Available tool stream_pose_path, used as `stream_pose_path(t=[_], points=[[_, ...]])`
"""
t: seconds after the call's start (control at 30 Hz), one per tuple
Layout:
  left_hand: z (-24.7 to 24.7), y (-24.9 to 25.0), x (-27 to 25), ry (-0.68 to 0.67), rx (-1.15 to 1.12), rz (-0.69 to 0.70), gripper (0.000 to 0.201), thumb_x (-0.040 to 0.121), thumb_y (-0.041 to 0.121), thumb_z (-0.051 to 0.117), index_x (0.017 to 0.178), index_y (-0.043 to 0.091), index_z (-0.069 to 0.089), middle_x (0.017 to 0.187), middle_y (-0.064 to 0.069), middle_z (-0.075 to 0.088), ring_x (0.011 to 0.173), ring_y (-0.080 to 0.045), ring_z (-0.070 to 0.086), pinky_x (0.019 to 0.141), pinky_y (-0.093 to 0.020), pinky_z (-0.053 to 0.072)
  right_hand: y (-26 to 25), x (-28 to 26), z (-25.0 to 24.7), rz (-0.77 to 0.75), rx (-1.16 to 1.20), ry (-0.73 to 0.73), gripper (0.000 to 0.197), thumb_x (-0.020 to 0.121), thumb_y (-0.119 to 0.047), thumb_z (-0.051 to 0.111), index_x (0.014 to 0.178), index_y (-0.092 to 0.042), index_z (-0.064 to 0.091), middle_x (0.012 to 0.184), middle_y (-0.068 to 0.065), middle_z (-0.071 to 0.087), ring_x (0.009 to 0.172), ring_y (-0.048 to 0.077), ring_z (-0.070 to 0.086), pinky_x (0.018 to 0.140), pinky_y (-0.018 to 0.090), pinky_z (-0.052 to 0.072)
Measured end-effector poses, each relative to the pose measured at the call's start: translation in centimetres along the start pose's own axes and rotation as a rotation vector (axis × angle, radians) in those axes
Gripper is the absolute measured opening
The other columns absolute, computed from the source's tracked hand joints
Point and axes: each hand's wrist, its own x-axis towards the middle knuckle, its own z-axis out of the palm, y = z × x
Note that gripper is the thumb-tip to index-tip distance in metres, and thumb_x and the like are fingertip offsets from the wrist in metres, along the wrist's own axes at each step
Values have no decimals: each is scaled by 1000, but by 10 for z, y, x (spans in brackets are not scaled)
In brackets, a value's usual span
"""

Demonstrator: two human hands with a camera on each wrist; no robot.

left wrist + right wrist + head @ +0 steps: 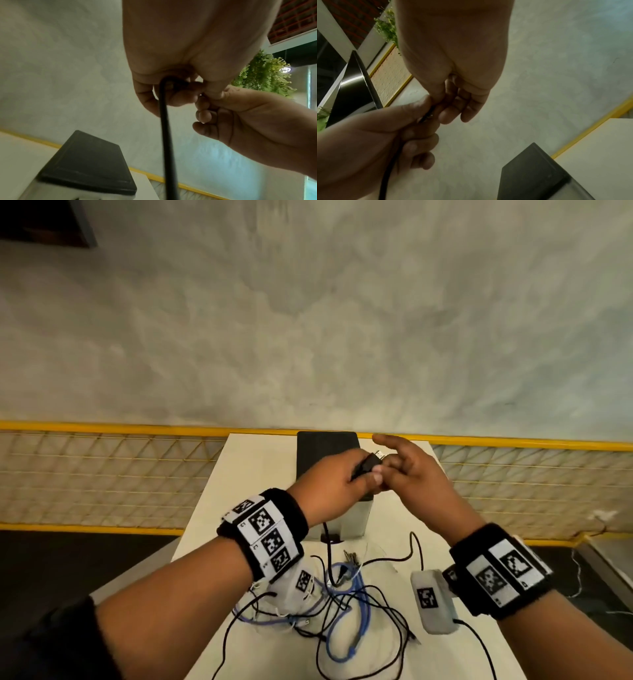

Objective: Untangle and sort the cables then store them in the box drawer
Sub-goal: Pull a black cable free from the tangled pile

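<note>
Above the black-topped white box (327,451) my left hand (366,470) grips a black cable (327,542) just behind its plug (371,460). The cable hangs down to the tangle (342,604) of black, white and blue cables on the table. My right hand (390,460) meets it from the right, forefinger straight, other fingers loosely bent and touching the plug's metal tip. The left wrist view shows the left hand (180,92) curled round the cable (165,135). In the right wrist view the right hand (453,108) hangs beside the cable end (427,115).
The white table (260,474) is narrow, with a yellow mesh railing (102,426) behind it and a grey wall beyond. The box front (352,522) faces me, with a dark handle notch (330,539) at its base. The loose cables spread across the near half of the table.
</note>
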Motion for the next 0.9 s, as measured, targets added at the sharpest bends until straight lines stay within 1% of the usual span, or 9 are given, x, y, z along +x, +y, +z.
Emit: stream_pose_path(t=[0.07, 0.13, 0.23, 0.33, 0.5, 0.6, 0.73, 0.83, 0.9], points=[[1, -6, -4, 52, -84, -19, 19, 95, 38, 56, 98, 19, 58, 89, -2, 69, 83, -17, 66, 76, -43, 54, 1, -10, 9, 41, 122, 44, 32, 94, -2, 56, 120, -21, 55, 68, 0, 69, 70, 18, 70, 78, 39, 56], [-2, -11, -7, 163, -230, -36, 14, 98, 30, 55, 90, 18, 54, 73, 3, 59, 64, -12, 57, 62, -36, 47, 12, -25, 23, 129, 207, -11, 31, 88, -20, 63, 117, -22, 54, 84, 6, 76, 83, 22, 72, 80, 38, 54], [-7, -10, -14, 277, -581, -123, 19, 101, 25, 51, 85, 16, 47, 56, 8, 37, 46, -8, 35, 50, -31, 28, 31, -50, 51, 224, 100, -393, 44, 75, -26, 74, 117, -23, 59, 109, 3, 74, 105, 13, 68, 90, 31, 54], [-20, -3, -24, 319, -811, -181, 26, 102, 25, 48, 77, 25, 45, 54, 9, 30, 46, -10, 24, 48, -31, 14, 41, -64, 80, 140, -195, -650, 16, 80, -21, 72, 90, -30, 65, 89, -2, 73, 85, 9, 68, 84, 32, 54], [-106, 11, -38, 633, -1027, -64, 37, 100, 33, 45, 65, 24, 34, 46, 10, 26, 37, -8, 20, 40, -20, 10, 87, -64, 69, 229, -396, -450, 14, 92, -21, 57, 80, -27, 56, 77, -8, 64, 70, 5, 59, 79, 38, 54], [-153, 12, -53, 775, -855, -33, 43, 91, 45, 50, 59, 23, 30, 44, 7, 24, 37, -13, 20, 40, -21, 15, 107, -63, 52, 281, -497, -306, 17, 97, -24, 52, 81, -28, 54, 74, -7, 61, 70, 12, 62, 79, 43, 53], [-104, -7, -58, 443, 5, -143, 44, 94, 41, 54, 61, 14, 46, 54, 1, 44, 43, -9, 40, 46, -24, 37, 82, -46, 56, 126, -528, -208, 16, 100, -26, 50, 101, -17, 62, 75, -6, 62, 69, 14, 58, 72, 34, 50], [-36, -20, -65, 121, 221, -19, 35, 90, 52, 46, 90, 23, 65, 86, 3, 64, 80, -12, 61, 78, -38, 52, 53, -34, 61, -42, -600, -169, 18, 99, -25, 49, 108, -18, 63, 94, 2, 71, 81, 19, 63, 74, 36, 50], [-10, -20, -68, -16, 259, -29, 36, 90, 55, 43, 108, 31, 63, 98, 8, 66, 90, -10, 62, 82, -39, 53, 38, -32, 59, -116, -630, -171, 16, 96, -21, 48, 104, -17, 61, 93, 6, 71, 83, 25, 65, 69, 39, 50]])
